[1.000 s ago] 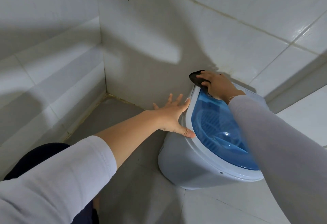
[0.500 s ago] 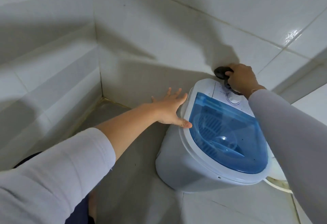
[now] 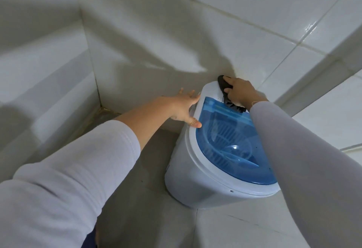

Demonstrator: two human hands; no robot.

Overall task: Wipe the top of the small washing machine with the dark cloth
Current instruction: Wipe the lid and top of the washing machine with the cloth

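A small white washing machine with a see-through blue lid stands on the floor against the tiled wall. My right hand presses a dark cloth onto the white panel at the back of the machine's top, near its left end. Part of the cloth trails out under my palm onto the lid's rear edge. My left hand lies flat against the machine's left rim, fingers spread, thumb on the edge of the lid. It holds nothing.
White tiled walls meet in a corner at the left, close behind the machine. The grey tiled floor runs in front of and left of the machine. My sleeved forearms fill the lower left and right of the view.
My right hand has slid the cloth leftward along the back panel, from the right side by the knob to the left end. My left hand stays on the rim.
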